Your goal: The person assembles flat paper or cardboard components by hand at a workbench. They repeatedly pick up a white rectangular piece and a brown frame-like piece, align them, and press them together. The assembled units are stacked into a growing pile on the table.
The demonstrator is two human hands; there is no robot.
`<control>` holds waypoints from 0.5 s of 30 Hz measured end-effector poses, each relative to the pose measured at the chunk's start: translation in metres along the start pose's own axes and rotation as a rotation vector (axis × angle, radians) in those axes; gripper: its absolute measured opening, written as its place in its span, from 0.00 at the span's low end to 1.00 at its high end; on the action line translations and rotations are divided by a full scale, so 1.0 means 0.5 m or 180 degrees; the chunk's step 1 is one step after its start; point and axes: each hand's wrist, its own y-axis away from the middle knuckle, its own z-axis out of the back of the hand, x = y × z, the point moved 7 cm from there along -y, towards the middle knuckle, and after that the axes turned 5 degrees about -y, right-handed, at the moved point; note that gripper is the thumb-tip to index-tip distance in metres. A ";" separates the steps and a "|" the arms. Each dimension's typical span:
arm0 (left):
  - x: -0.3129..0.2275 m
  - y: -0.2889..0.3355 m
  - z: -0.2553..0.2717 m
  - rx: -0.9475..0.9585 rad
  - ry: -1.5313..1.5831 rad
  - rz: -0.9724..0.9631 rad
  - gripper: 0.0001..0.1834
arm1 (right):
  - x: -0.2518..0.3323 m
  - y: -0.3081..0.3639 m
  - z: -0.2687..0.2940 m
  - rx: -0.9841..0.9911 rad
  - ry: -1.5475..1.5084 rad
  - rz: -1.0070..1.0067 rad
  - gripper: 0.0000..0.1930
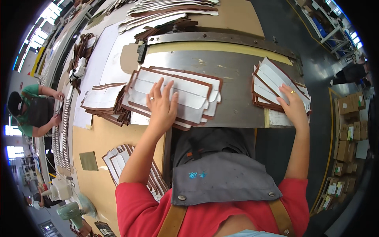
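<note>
My left hand (162, 104) lies with its fingers spread on the top sheet of a pile of brown-edged white leather panels (189, 87). The pile is fanned unevenly on a metal plate (233, 85). At the plate's right end, my right hand (293, 103) rests with its fingers stretched over a second, tilted pile of similar panels (272, 81). Neither hand visibly grips a panel. Left of the first pile sits another stack of brown-edged white panels (103, 96), close to it.
A metal bar (225, 38) runs along the plate's far edge. Long leather strips (169, 10) lie beyond it. More panels (120, 158) are on the tan table (98, 148) by my left arm. At the far left a person (33, 108) works; cardboard boxes (347, 138) stand at the right.
</note>
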 end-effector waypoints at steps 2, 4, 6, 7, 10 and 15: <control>-0.005 0.002 0.004 0.0034 0.0363 -0.0039 0.21 | 0.012 -0.001 -0.003 -0.0079 0.0310 0.0145 0.13; -0.013 0.004 0.006 0.0067 0.0569 -0.0054 0.21 | -0.003 0.001 0.007 -0.0186 0.0032 -0.0302 0.12; -0.005 0.015 0.014 -0.0059 0.0938 0.0075 0.19 | 0.005 0.009 0.030 -0.0532 -0.0125 -0.0255 0.12; -0.002 0.017 0.015 -0.0119 0.1133 0.0139 0.19 | 0.021 0.016 0.046 -0.0819 -0.0140 0.0022 0.12; -0.020 0.014 0.014 -0.0419 0.1440 -0.0042 0.18 | 0.052 0.039 0.023 -0.0609 0.0156 0.0689 0.11; -0.049 0.031 0.021 -0.0382 0.1690 0.0002 0.19 | 0.143 0.001 0.035 -0.0648 -0.0468 0.0724 0.11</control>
